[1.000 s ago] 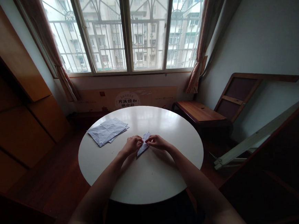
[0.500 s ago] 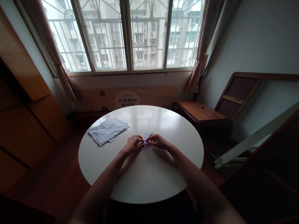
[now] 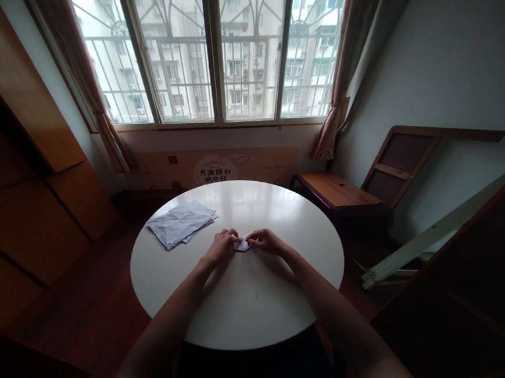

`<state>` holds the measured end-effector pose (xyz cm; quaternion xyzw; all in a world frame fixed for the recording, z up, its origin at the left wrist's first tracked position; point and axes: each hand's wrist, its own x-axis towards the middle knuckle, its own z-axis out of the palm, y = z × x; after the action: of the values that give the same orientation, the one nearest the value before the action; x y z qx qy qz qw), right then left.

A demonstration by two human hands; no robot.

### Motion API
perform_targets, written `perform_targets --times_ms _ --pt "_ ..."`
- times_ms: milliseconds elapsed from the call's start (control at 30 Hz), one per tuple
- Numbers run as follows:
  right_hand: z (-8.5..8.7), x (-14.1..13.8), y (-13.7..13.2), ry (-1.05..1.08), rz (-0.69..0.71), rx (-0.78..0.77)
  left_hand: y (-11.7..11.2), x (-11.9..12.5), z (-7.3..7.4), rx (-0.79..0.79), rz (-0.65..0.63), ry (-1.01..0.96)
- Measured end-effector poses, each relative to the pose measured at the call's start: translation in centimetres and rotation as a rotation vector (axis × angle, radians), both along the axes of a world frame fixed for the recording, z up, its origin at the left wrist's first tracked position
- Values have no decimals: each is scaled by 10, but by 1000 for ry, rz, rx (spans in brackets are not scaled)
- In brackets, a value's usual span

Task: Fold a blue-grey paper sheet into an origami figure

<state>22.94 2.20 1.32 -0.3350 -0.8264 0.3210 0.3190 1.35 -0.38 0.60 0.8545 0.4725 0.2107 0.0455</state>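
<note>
A small folded piece of paper (image 3: 242, 246), pale and creased, lies on the white round table (image 3: 253, 305) between my two hands. My left hand (image 3: 224, 245) grips its left side, fingers closed and thumb on top. On the opposite side, my right hand (image 3: 265, 241) pinches the paper's right edge. The fingertips of both hands hide part of the folds. To the left of my hands rests a stack of creased paper sheets (image 3: 180, 222), spread slightly out of line.
A wooden bench (image 3: 337, 188) stands beyond the table's right side, with a wooden frame (image 3: 403, 162) leaning at the wall. Orange-brown cabinets (image 3: 73, 197) line the left. A long printed box (image 3: 250, 160) sits below the barred window (image 3: 215, 52).
The folded paper's upper point no longer stands up between my hands, and the piece looks smaller and flatter. Both hands stay on it, with the fingers shifted slightly.
</note>
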Motion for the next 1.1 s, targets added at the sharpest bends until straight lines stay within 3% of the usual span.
perform_targets --times_ms 467,1100 --pt "-3 3 3 -104 35 39 1 4 -1 -83 7 3" --pt "0 2 2 -102 42 2 -1 4 -1 -44 -6 -8"
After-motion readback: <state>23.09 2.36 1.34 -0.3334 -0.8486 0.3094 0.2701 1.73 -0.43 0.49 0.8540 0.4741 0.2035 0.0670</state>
